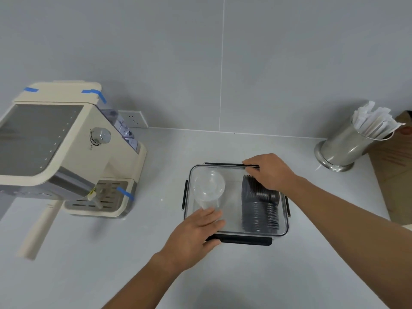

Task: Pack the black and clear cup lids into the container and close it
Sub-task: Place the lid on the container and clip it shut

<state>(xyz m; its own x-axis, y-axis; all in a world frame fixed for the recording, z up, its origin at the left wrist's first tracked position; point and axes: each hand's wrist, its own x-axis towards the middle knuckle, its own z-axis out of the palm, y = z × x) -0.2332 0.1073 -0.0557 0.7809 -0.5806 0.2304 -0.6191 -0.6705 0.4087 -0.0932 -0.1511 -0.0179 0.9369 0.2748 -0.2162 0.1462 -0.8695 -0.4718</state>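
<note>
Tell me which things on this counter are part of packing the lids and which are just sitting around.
Part of the job: container, its clear lid, black cup lids, clear cup lids, left hand, right hand.

Just sitting around: coffee machine, steel holder of wrapped straws, wall socket.

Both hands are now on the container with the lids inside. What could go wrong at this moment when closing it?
1. The black lids lean in a long stack; if they stand above the rim, the container's lid may not seat.
2. The left hand presses near the front black latch; a finger might get pinched.
3. The right hand pushes only the far edge of the container, so it may slide or close unevenly.
</note>
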